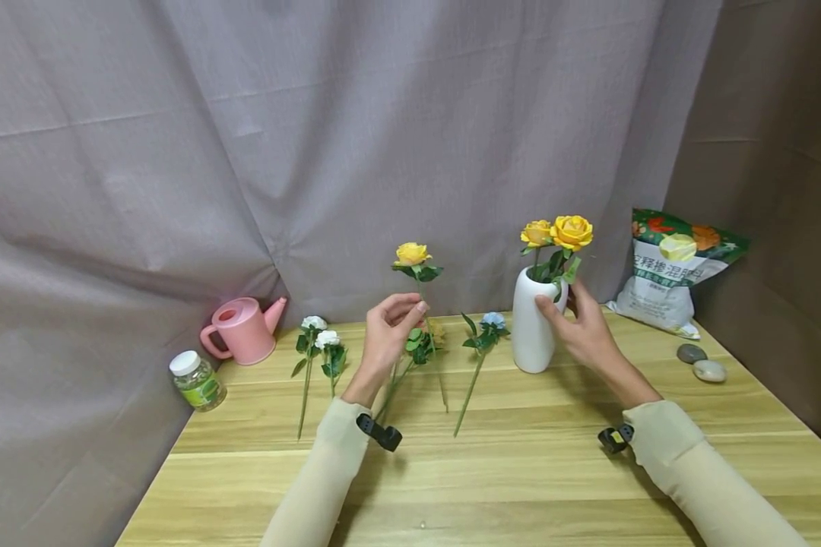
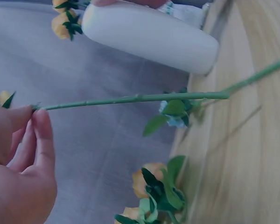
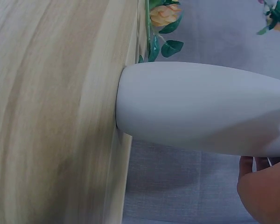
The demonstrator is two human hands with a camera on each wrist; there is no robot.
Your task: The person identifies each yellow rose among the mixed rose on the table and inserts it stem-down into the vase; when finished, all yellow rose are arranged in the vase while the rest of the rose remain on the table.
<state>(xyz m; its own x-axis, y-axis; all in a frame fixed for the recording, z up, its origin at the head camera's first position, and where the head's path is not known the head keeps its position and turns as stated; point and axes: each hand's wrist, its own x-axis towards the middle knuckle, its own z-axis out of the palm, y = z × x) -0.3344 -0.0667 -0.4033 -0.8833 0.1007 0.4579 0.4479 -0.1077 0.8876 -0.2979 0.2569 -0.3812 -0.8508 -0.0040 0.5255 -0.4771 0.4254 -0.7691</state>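
Note:
My left hand (image 1: pixel 388 334) pinches the green stem (image 2: pixel 135 98) of a yellow rose (image 1: pixel 412 254) between thumb and fingertips. The rose is upright in the air, its bare stem end pointing down. On the right, a white vase (image 1: pixel 531 330) stands on the table with two yellow roses (image 1: pixel 572 232) in it. My right hand (image 1: pixel 586 325) grips the vase near its top, thumb on the front and fingers at the far side. In the right wrist view the vase body (image 3: pixel 200 107) hides part of those fingers. Behind the left hand lie more yellow flowers (image 2: pixel 151 179), partly covered.
A blue flower (image 1: pixel 494 320) lies between the hands. White flowers (image 1: pixel 327 339) lie to the left, near a pink watering can (image 1: pixel 248 334) and a lidded jar (image 1: pixel 200 384). A fertilizer bag (image 1: pixel 657 296) and two stones (image 1: pixel 709 371) are at the right. Grey cloth (image 1: pixel 410 137) hangs behind.

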